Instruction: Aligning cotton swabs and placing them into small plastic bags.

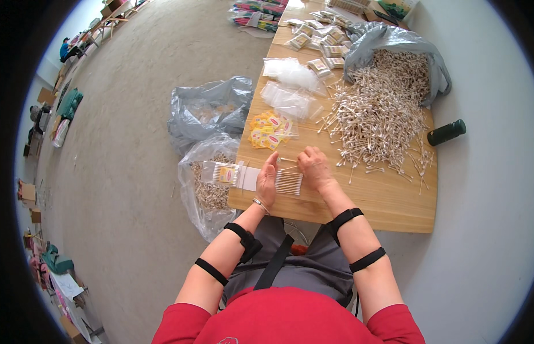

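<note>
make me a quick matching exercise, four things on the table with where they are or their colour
1. cards
2. swab heap
3. swab row
4. pack heap

A. toward the far end of the table
B. mostly yellow
C. just right of the left hand
D. spilling from a grey bag

Pairs: 1-B, 2-D, 3-C, 4-A

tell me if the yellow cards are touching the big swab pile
Apart: the head view shows bare table between the yellow cards and the swab pile.
</note>
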Available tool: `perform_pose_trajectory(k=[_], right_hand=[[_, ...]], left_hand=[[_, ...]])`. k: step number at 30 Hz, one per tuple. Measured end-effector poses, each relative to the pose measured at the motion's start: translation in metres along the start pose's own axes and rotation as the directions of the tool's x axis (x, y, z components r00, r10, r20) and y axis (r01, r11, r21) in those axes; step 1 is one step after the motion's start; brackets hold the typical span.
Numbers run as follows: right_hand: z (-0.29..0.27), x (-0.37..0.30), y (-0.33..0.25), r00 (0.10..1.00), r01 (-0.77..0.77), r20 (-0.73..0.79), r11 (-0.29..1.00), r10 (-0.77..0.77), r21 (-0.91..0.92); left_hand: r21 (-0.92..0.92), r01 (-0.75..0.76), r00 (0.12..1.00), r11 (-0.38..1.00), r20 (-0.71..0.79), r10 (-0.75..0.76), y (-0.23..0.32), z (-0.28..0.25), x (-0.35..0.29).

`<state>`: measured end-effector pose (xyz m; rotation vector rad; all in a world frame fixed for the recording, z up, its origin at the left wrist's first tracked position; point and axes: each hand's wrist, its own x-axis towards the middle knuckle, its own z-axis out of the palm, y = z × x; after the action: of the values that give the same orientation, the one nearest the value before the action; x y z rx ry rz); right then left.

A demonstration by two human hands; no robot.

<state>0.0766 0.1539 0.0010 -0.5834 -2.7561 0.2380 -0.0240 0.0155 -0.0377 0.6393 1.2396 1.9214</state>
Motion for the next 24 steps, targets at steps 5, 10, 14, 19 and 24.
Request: perform_pose_trajectory(k=[5,10,14,19,24], right_hand=[[-0.007,-0.008,-0.013,0.958,-0.165,-0.222,0.982,0.182,0.096],[-0.004,-0.027,-0.028,0.979,-0.162,-0.106,0.981,0.173,0.103],[0.003,-0.033,-0.035,0.971,-0.202,-0.095,0.963,0.221,0.178],[0.006,-0.035,-0.050,0.931,-0.291,-0.179,0.944,0.318,0.158],[0.017,-0.048,-0.063,0.910,-0.292,-0.149,0.853,0.387,0.432]], left_hand=[[0.029,-0.006,1.000,1.000,-0.008,0.006,-0.001,-0.006,-0.002],[0.030,-0.010,1.000,0.999,-0.002,0.010,0.001,-0.002,-0.001],[0.032,-0.015,1.000,0.999,-0.002,0.015,0.001,-0.001,-0.001],[0.037,-0.014,1.000,0.999,-0.001,0.014,0.000,-0.003,-0.001],[0.035,-0.003,1.000,0.999,-0.009,0.003,0.000,-0.002,-0.001]])
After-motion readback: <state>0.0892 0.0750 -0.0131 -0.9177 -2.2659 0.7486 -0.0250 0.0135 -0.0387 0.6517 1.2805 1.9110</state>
